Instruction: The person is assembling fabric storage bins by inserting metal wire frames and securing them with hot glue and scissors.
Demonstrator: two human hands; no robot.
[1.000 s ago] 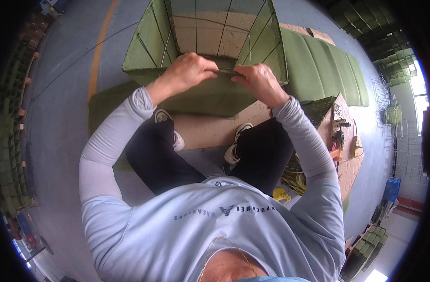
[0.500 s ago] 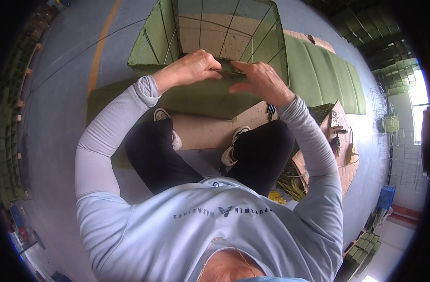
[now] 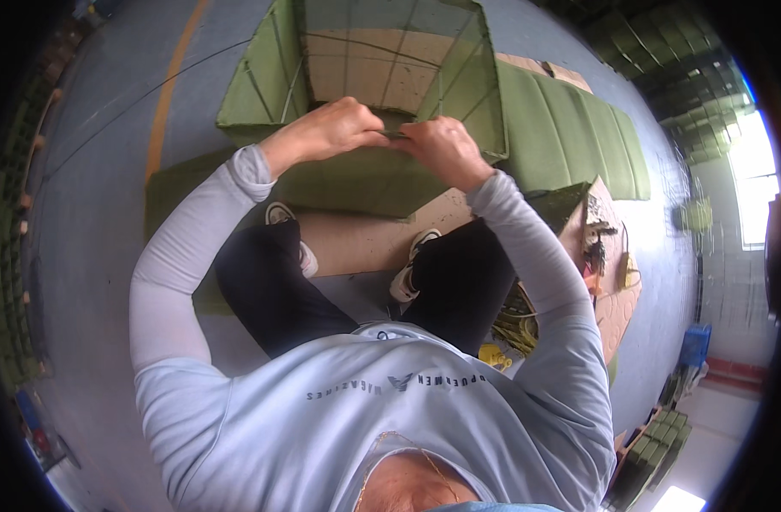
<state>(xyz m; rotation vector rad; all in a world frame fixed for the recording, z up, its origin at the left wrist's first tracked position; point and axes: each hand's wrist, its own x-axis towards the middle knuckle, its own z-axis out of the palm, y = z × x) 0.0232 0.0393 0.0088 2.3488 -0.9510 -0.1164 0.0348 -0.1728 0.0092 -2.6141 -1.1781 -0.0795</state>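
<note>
A wire-framed box with green fabric walls (image 3: pixel 252 85) stands open-topped in front of me. From its near edge a green fabric panel (image 3: pixel 343 183) hangs toward my feet. My left hand (image 3: pixel 335 130) and my right hand (image 3: pixel 446 149) meet at the middle of that near edge. Both are closed, thumbs and fingertips pinching the green fabric edge between them. Whether a wire or clip is also held there, the fingers hide.
Cardboard (image 3: pixel 390 239) lies under my feet. To the right are a ribbed green fabric piece (image 3: pixel 570 132) and a cardboard-topped stand (image 3: pixel 625 303) bearing a dark metal device (image 3: pixel 597 235) and a yellow object (image 3: pixel 630 271). Green stacks (image 3: pixel 659 448) and a blue crate (image 3: pixel 696 346) stand farther off.
My right hand, open with fingers apart before, has come in to the left and closed on the edge beside my left hand. The whole view has shifted slightly.
</note>
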